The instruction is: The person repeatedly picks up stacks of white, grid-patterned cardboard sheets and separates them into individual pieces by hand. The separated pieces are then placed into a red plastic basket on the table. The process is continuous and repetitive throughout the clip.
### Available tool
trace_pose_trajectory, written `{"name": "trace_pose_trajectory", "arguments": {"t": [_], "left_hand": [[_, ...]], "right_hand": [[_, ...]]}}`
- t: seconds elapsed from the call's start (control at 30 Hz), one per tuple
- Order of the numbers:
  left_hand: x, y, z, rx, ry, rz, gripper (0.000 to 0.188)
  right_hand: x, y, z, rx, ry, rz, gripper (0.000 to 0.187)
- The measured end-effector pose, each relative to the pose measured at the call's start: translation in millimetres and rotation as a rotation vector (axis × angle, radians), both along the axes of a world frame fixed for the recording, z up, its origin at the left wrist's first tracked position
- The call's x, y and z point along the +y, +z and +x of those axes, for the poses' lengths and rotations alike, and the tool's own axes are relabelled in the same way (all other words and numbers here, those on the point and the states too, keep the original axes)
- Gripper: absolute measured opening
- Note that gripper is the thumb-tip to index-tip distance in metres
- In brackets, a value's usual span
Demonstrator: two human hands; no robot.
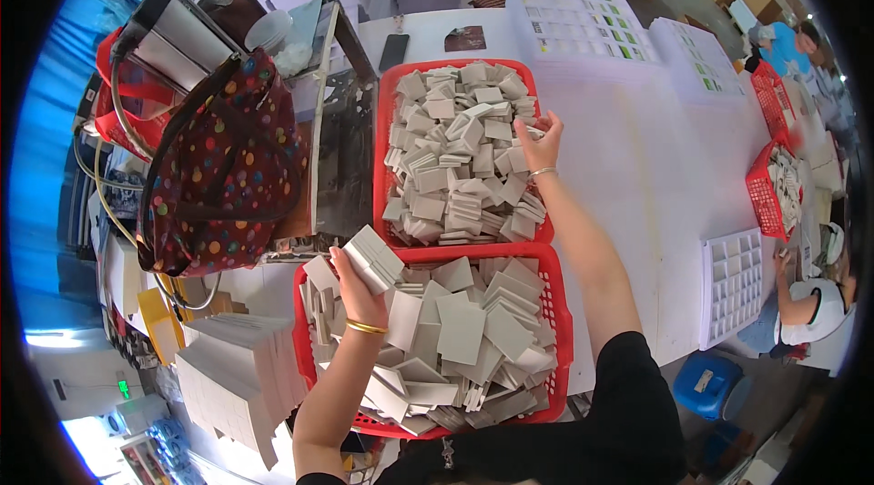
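My left hand (pixel 362 301) grips a short stack of pale grey square tiles (pixel 373 259), held up over the left side of the near red basket (pixel 563 339). Large flat tiles (pixel 462 328) lie jumbled in that basket. Beyond it stands a second red basket (pixel 383 121), heaped with smaller pale tiles (pixel 440 109). At its right rim is my right hand (pixel 543 146), with thumb and fingers curled about a pale piece that looks like a small tile (pixel 535 132). Part of this piece is hidden by the fingers.
A dotted bag (pixel 228 166) stands at the left, with stacked pale sheets (pixel 238 376) below it. White compartment trays (pixel 583 20) sit at the far right of the white table (pixel 628 212); another tray (pixel 731 287) lies near its right edge. Two people work farther right.
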State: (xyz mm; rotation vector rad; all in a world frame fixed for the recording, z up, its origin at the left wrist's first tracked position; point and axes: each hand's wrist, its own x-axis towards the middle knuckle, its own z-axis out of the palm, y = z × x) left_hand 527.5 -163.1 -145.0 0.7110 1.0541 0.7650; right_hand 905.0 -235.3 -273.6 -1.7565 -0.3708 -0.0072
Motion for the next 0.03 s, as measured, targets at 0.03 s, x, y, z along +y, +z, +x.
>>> {"name": "trace_pose_trajectory", "arguments": {"t": [0.03], "left_hand": [[-0.2, -4.2, -0.8, 0.000, 0.009, -0.001, 0.060]], "right_hand": [[2.6, -5.1, 0.2, 0.004, 0.007, -0.002, 0.100]]}}
